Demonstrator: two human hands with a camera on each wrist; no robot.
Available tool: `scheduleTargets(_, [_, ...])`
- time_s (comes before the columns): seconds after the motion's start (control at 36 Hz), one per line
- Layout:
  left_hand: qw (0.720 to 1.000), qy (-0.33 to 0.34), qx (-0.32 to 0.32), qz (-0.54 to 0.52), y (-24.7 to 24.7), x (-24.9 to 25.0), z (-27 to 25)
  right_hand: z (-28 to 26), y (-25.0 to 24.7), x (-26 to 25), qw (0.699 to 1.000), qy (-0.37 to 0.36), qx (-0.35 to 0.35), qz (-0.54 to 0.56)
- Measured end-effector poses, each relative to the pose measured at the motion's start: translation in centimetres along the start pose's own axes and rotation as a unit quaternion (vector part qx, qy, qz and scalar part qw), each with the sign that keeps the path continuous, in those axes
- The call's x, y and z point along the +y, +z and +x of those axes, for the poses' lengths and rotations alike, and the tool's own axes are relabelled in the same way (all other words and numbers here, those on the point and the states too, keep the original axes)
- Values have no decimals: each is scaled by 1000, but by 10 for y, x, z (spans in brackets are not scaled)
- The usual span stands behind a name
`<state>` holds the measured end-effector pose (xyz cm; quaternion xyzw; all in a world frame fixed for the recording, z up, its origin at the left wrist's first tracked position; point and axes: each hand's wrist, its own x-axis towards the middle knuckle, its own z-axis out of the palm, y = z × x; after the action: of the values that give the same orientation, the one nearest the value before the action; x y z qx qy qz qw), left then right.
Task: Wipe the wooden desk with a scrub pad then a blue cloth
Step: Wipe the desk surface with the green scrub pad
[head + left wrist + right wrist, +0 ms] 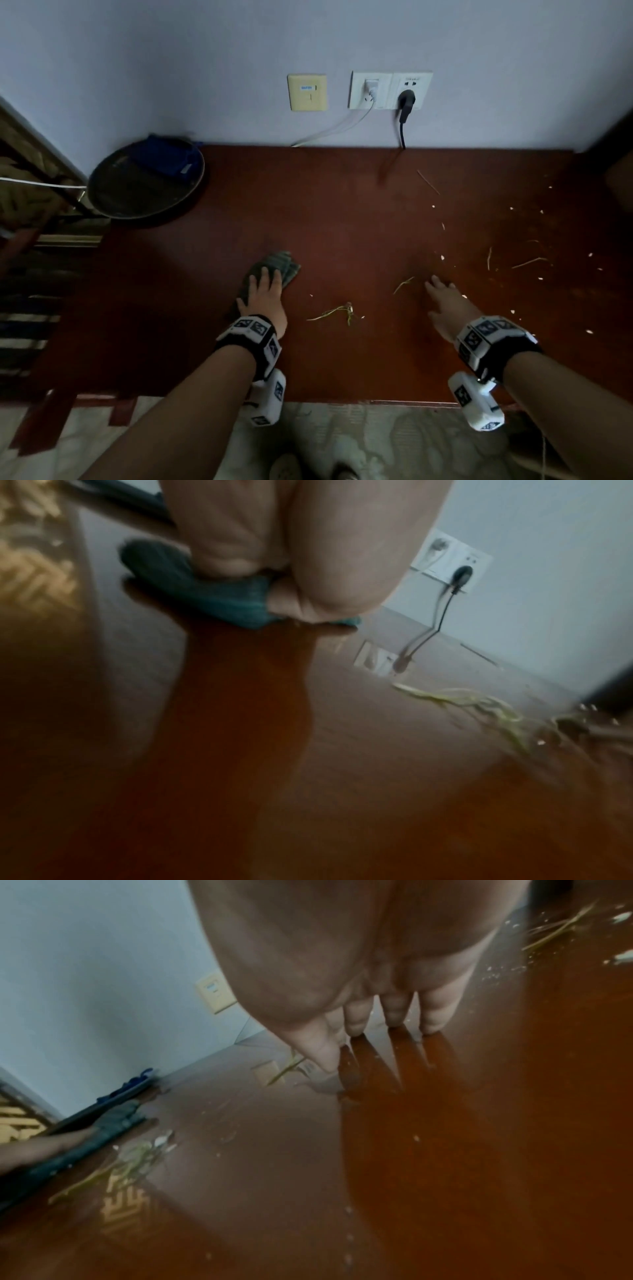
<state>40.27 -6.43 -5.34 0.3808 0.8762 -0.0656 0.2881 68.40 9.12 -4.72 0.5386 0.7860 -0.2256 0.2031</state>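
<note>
While the left hand (263,294) is pressing down on the dark green scrub pad (277,265), the first step of the task, the scrubbing, is the one in hand. From the head view its fingers are lying fairly flat over the pad; the left wrist view suggests the thumb is tucking against the pad's edge, though blur is making that hard to confirm. The pad is sitting on the near-left part of the wooden tabletop (342,212). The right hand (445,305) is resting with its fingers spread and straight, fingertips (394,1015) touching the bare wood, holding nothing and seemingly bracing.

Judging from how things lie, little is being cleared yet: thin green stems (337,312) are lying between the two hands, and pale crumbs and twigs (527,262) are scattered across the right side. The next move is likely calling for sweeping the pad rightward through that litter, keeping it flat so bits are gathered rather than flicked off the edge. The blue cloth (168,156) is waiting in a round dark tray (137,202) at the far-left corner, well apart from both hands, for the second step.

Much of the pad is hiding under the palm, the light is dim, and both wrist views are smearing. The right edge of the tabletop is cut off.
</note>
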Motion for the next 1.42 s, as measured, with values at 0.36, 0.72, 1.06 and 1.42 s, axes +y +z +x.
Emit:
scheduleTargets(0.36, [997, 66, -14, -34, 36, 77, -39, -1, -10, 5, 999, -15, -37, 11])
scheduleTargets(0.72, [924, 344, -156, 70, 62, 101, -95, -26, -13, -7, 973, -198, 119, 30])
scheduleTargets(1.06, [966, 256, -3, 11, 22, -26, -50, -65, 38, -53, 915, -369, -82, -143])
scheduleTargets(1.42, [989, 145, -15, 28, 35, -49, -44, -99, 89, -13, 906, -415, -57, -62])
